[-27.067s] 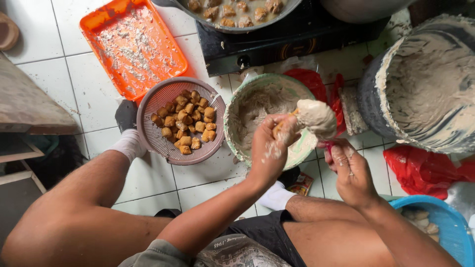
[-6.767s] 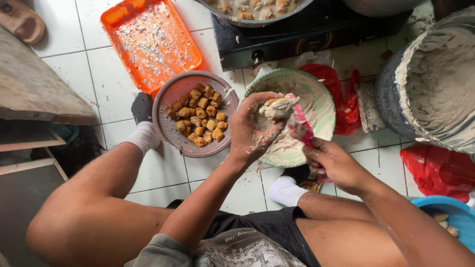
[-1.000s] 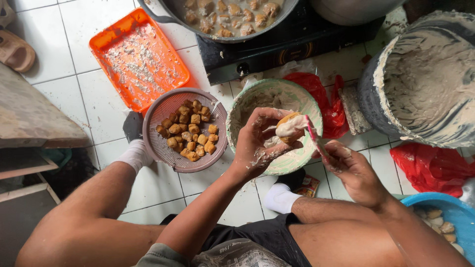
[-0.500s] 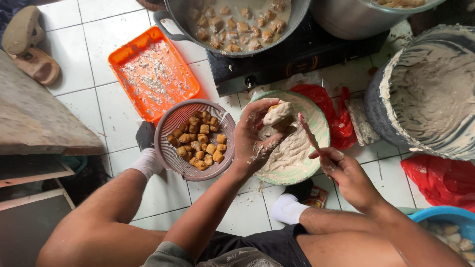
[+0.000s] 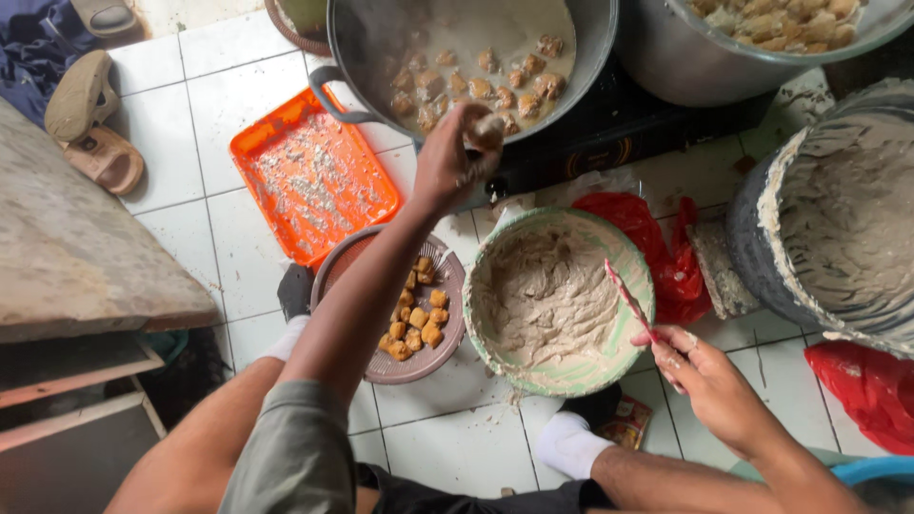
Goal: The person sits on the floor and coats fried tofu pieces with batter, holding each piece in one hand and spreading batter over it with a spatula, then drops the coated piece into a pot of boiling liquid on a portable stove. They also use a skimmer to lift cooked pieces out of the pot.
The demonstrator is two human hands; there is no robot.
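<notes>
On the tiled floor, an orange tray [image 5: 314, 181] dusted with crumbs is lying at the left, and just beside it a brown basket [image 5: 390, 314] is holding fried cubes. The left hand [image 5: 455, 162] is reaching over the rim of the grey wok [image 5: 476, 57], fingers pressed together around a battered lump [image 5: 487, 128] that is hanging just above the oil. The step in hand looks like the drop into the fryer; letting go low and gently would avoid a splash. The green bowl [image 5: 562, 300] of paste is sitting below, and the right hand [image 5: 709, 385] is pinching a pink spatula [image 5: 628, 300] at its rim.
</notes>
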